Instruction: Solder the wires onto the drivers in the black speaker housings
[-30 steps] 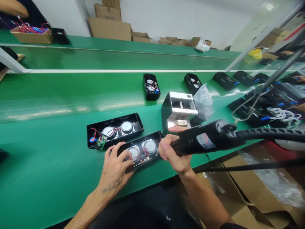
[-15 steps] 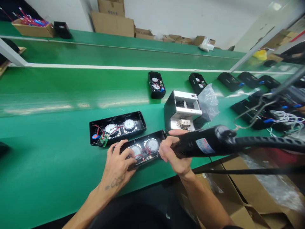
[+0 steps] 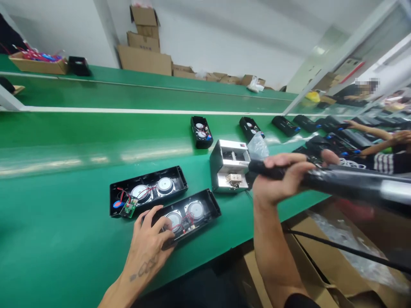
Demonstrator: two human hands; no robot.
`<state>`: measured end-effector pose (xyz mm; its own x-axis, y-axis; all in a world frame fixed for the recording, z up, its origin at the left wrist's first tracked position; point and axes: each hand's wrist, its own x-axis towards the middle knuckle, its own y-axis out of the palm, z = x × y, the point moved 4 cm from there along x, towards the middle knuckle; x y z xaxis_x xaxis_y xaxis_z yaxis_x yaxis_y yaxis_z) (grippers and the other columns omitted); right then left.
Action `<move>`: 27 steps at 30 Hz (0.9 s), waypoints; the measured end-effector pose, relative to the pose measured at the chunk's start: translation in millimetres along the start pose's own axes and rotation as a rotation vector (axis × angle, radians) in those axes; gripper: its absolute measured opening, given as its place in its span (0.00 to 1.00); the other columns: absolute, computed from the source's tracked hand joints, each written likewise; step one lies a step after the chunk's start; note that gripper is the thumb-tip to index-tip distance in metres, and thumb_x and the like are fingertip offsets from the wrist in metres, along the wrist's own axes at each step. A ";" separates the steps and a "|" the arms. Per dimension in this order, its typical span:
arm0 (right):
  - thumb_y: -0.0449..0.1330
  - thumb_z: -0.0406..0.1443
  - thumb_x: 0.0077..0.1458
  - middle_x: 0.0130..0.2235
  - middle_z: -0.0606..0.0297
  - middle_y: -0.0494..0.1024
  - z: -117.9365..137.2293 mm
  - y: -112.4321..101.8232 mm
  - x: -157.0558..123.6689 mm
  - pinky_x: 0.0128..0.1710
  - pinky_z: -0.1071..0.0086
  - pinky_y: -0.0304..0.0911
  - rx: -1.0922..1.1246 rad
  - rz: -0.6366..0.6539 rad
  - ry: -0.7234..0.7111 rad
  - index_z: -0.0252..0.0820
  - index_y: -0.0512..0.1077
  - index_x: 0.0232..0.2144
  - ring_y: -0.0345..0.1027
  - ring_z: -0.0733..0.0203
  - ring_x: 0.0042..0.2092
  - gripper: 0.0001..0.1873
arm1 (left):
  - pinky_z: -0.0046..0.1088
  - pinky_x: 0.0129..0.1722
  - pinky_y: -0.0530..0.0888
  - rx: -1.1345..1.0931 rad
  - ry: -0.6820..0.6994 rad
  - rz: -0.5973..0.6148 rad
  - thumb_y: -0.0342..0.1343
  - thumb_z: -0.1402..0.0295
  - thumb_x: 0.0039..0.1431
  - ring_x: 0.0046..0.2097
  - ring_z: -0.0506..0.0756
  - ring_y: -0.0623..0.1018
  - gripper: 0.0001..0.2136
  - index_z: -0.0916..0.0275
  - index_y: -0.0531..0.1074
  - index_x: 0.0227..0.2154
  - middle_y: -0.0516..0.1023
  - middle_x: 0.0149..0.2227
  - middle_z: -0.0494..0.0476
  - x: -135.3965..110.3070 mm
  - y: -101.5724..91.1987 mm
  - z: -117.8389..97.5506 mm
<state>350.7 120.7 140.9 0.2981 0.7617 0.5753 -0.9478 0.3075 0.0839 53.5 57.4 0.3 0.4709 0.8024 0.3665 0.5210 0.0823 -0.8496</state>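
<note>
My left hand grips the left end of a black speaker housing, its fingers curled over the edge. Two round silver speakers and red wires sit inside that housing. In my right hand is a black electric screwdriver, held nearly level, with its narrow end toward the left. Its tip overlaps the right side of a silver and black screw feeder; whether they touch I cannot tell. Just behind the gripped housing lies a second open housing, with a green circuit board at its left end.
Two more open housings stand farther back, and several closed black units line the right. A clear plastic bag is beside the feeder. Cardboard boxes are below the bench's right edge. Another person's arm reaches in at right.
My right hand has lifted the electric screwdriver off the right end of the gripped housing and carried it right and up beside the screw feeder. My left hand keeps its hold. The view has tilted up.
</note>
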 end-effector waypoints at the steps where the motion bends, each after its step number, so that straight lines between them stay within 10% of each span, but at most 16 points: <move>1: 0.71 0.44 0.53 0.24 0.77 0.67 3.3 -6.7 5.9 0.24 0.66 0.67 -0.023 -0.033 -0.031 0.49 0.66 0.51 0.66 0.64 0.23 0.27 | 0.57 0.58 0.65 0.009 0.026 -0.002 0.67 0.72 0.51 0.62 0.72 0.69 0.06 0.52 0.79 0.28 0.81 0.38 0.51 -0.1 0.9 1.4; 9: 0.71 0.42 0.55 0.22 0.80 0.65 11.8 -32.0 14.3 0.24 0.68 0.64 -0.053 -0.309 -0.220 0.47 0.66 0.49 0.62 0.68 0.20 0.23 | 0.55 0.57 0.64 0.045 0.078 -0.034 0.66 0.71 0.50 0.62 0.71 0.69 0.06 0.51 0.79 0.28 0.81 0.39 0.51 -0.5 3.0 4.9; 18: 0.71 0.40 0.55 0.19 0.82 0.68 -45.7 -20.1 1.1 0.25 0.66 0.62 -0.154 -0.190 -0.021 0.46 0.65 0.41 0.62 0.66 0.18 0.19 | 0.56 0.55 0.65 0.094 0.154 0.029 0.67 0.68 0.50 0.62 0.72 0.69 0.06 0.49 0.81 0.31 0.82 0.40 0.51 -1.7 6.0 13.4; 27: 0.67 0.34 0.58 0.19 0.83 0.65 -9.7 7.8 -36.2 0.20 0.70 0.58 0.090 0.060 0.187 0.48 0.65 0.47 0.57 0.70 0.17 0.18 | 0.58 0.59 0.65 0.023 0.009 0.016 0.66 0.72 0.54 0.63 0.72 0.68 0.04 0.54 0.80 0.28 0.82 0.39 0.54 1.7 -3.5 -3.8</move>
<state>333.6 101.1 112.8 0.2488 0.8722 0.4211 -0.9682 0.2127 0.1315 55.3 56.3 5.3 0.4853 0.7986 0.3560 0.4966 0.0834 -0.8640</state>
